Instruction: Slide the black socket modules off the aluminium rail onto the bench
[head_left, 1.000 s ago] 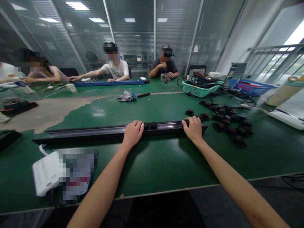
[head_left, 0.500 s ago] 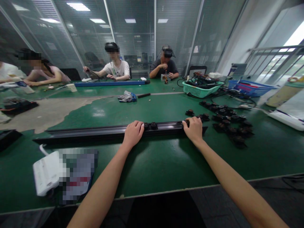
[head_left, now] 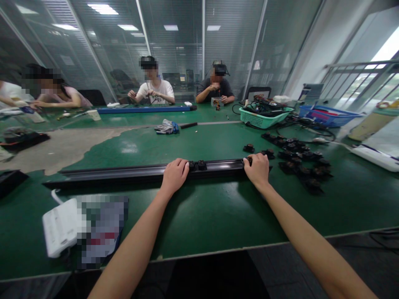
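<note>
A long black channel rail (head_left: 118, 174) lies across the green table in front of me. My left hand (head_left: 175, 175) is closed over its middle, thumb beside two small black parts (head_left: 196, 165) seated in the channel. Near the rail's right end, my right hand (head_left: 258, 169) has its fingers closed round a small black part (head_left: 248, 160), mostly covered by the fingers. Just beyond that hand, more such black parts (head_left: 268, 154) lie loose on the table.
Several black parts (head_left: 299, 153) sit in rows at the right. Farther back are a green basket (head_left: 258, 119) of cables and a blue basket (head_left: 335, 118). Grey gloves (head_left: 167, 126) lie mid-table. A white box (head_left: 60, 226) stands front left. Co-workers sit across the table.
My right hand has slid slightly right along the rail; the left stays in place. Across the table, a co-worker's outstretched hand has come in toward the chest.
</note>
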The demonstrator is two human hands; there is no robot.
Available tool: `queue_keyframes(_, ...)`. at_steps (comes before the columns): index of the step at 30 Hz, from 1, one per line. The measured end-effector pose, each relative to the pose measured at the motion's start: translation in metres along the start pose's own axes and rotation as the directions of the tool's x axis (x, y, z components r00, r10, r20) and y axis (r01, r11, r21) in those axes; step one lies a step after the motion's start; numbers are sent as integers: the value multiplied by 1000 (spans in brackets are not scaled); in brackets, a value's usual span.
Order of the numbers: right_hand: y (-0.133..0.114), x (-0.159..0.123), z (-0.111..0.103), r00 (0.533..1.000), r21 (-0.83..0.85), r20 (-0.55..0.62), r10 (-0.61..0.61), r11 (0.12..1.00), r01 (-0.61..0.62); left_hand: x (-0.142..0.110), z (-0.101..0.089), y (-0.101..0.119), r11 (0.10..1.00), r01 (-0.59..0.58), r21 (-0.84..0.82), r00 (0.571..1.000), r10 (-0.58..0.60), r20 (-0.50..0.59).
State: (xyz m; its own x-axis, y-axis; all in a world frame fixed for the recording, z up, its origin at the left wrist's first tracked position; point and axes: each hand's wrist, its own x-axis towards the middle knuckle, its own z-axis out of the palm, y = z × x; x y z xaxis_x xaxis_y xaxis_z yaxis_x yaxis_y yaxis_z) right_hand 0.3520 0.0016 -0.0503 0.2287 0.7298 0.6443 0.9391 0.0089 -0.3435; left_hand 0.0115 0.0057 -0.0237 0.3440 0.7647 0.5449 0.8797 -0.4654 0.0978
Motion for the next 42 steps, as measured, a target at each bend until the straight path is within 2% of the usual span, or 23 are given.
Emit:
queue_keyframes(16,3,0,0,999,-37,-32,-2,999,1,1,0,-1,1000,3,-12,1000,-3,8)
queue_keyframes(28,11,4,-3,998,-34,19,53,998,-52,0,0,0,1000,4,-2,1000,-4,10)
queue_keyframes(42,13,5,-3,998,-139,36,52,989,-46,0,2,-2,1000,1,6,1000,-1,2)
